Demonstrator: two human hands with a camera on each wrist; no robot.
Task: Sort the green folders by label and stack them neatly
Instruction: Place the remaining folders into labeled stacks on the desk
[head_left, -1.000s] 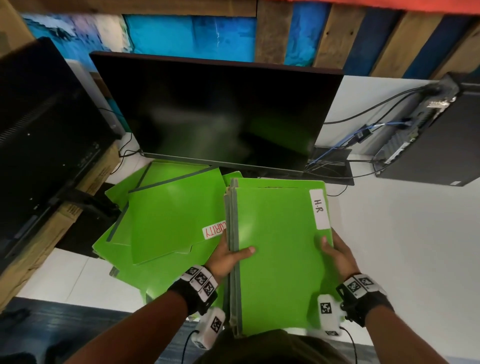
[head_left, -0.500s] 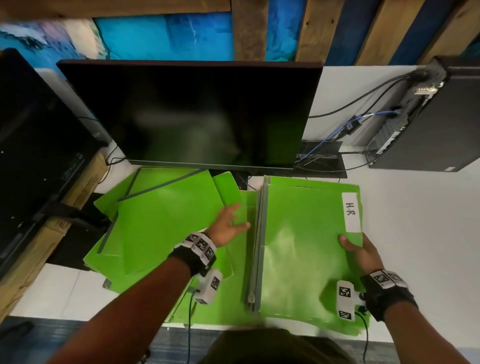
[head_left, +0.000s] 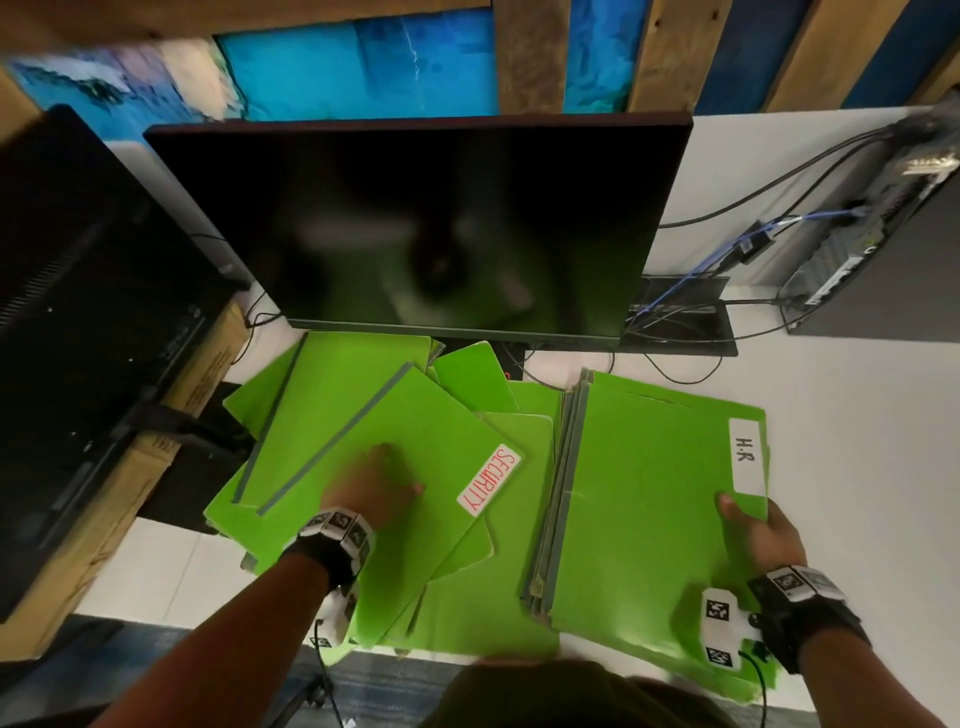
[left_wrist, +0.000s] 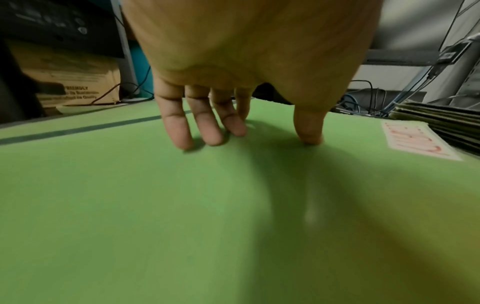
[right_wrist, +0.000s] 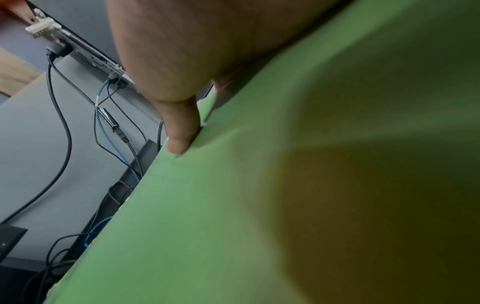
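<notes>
A neat stack of green folders (head_left: 644, 499) lies on the right of the white desk, its top one carrying a white "H.R" label (head_left: 747, 457). My right hand (head_left: 753, 530) grips the stack's right edge, thumb on top (right_wrist: 179, 133), fingers hidden beneath. To the left lies a loose, fanned pile of green folders (head_left: 332, 415). The top one bears a red "SECURITY" label (head_left: 488, 480). My left hand (head_left: 374, 488) rests flat on that folder (left_wrist: 233, 205), its fingertips (left_wrist: 182, 139) pressing the cover.
A dark monitor (head_left: 415, 223) stands right behind the folders. A black computer case (head_left: 78, 312) and a cardboard box (head_left: 197, 374) are at the left. A second computer (head_left: 883, 249) with cables (head_left: 691, 291) lies at the back right. White desk (head_left: 857, 441) shows right of the stack.
The H.R stack has shifted to the right with my right hand. My left hand has let go of it and moved left onto the SECURITY folder.
</notes>
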